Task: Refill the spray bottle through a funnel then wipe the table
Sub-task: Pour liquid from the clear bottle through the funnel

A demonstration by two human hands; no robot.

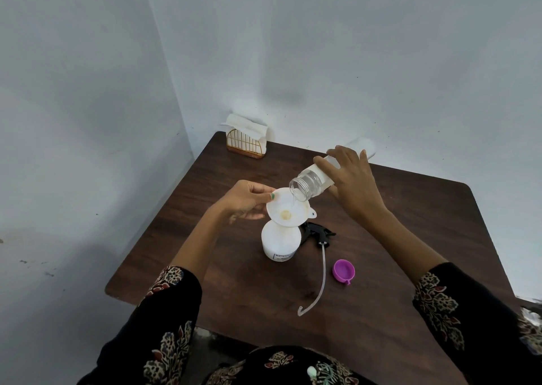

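The right hand [350,184] is gripping the clear refill bottle [316,179], tilting its long axis down-left so the mouth is hanging just over the funnel [289,207], which the left hand [247,200] is pinching steady atop the upright spray bottle [281,242] mid-table.

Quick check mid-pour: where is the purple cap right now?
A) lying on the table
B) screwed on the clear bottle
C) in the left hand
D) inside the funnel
A: the round purple plastic cap lies open side up on the dark wooden table, right of the thin translucent dip tube.
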